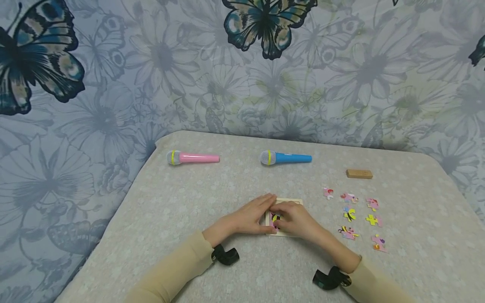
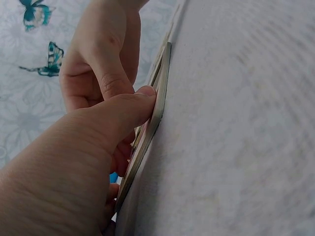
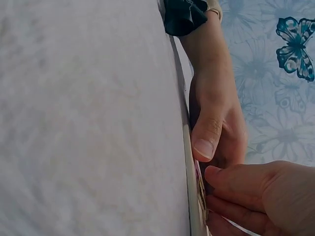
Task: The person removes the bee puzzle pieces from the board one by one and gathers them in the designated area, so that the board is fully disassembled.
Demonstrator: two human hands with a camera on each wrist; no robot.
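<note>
A small wooden puzzle tray (image 1: 289, 200) with a pale rim lies under both hands. My left hand (image 1: 248, 216) holds its left side, the thumb at the near edge and the fingers toward the far corner. In the left wrist view, that thumb (image 2: 143, 93) rests on the tray's edge. Over the tray's inside, my right hand (image 1: 297, 219) has curled fingers and thumb about a pink, yellow and black puzzle piece (image 1: 274, 219). The right fingers cover much of the inside, so any other pieces there are hidden. To the right lie several loose jigsaw pieces (image 1: 349, 213).
A pink toy microphone (image 1: 198, 158) and a blue one (image 1: 293, 158) lie toward the back of the cloth-covered table (image 1: 182, 189). A small wooden block (image 1: 359, 174) sits behind the loose pieces. Black straps (image 1: 226, 255) ring both wrists.
</note>
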